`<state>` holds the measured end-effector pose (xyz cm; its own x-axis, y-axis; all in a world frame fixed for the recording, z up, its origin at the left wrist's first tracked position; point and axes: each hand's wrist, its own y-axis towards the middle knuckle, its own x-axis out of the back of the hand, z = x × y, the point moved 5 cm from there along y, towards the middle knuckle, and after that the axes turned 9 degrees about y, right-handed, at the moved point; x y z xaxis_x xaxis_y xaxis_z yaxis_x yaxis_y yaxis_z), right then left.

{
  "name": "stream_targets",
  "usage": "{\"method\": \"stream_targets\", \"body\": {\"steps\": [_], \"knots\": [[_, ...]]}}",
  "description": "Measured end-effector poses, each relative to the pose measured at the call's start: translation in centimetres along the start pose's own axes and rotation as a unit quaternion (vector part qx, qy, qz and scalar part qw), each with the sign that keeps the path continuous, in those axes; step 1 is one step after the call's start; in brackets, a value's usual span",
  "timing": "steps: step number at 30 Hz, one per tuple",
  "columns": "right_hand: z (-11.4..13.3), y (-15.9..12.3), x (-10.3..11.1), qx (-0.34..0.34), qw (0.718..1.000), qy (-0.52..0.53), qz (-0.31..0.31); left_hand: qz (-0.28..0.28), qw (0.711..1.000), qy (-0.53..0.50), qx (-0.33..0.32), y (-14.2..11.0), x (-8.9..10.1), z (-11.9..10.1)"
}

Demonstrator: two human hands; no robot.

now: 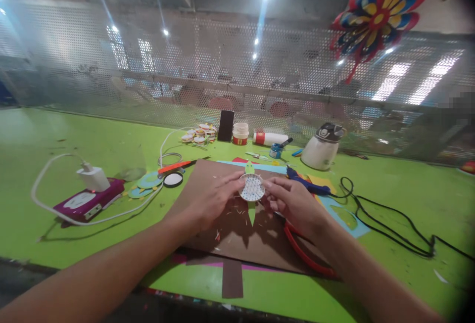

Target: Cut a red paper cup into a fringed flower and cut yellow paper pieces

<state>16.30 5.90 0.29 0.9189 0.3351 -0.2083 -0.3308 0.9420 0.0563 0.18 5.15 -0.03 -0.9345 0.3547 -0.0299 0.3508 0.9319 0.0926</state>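
Both my hands meet over a brown cardboard sheet [208, 184] on the green table [389, 199]. Between them is a small round white disc with a dotted pattern [251, 187], with green paper pieces showing above and below it. My left hand [213, 199] pinches the disc's left edge with thumb and fingers. My right hand [293, 202] pinches its right edge. Red-handled scissors [308, 256] lie under my right wrist. A blue glue gun [306, 182] rests just behind my right hand.
At left are a magenta device [87, 202] with a white charger [94, 177] and cable, teal paper circles [148, 182] and an orange cutter [174, 166]. Behind stand a phone [225, 125], a small tub [240, 133], a glue tube [269, 138] and a white jug [321, 147]. A black cord [386, 224] trails right. A perforated screen backs the table.
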Motion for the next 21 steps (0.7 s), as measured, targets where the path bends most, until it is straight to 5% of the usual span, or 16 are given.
{"method": "stream_targets", "body": {"steps": [9, 21], "knots": [[4.3, -1.9, -0.8, 0.169, 0.973, -0.147, 0.046, 0.020, 0.976, 0.150, -0.159, -0.9, 0.3, -2.0], [4.9, -2.1, -0.7, 0.199, 0.961, -0.175, 0.080, 0.052, 0.970, 0.138, -0.194, -1.6, -0.8, -3.6]]}}
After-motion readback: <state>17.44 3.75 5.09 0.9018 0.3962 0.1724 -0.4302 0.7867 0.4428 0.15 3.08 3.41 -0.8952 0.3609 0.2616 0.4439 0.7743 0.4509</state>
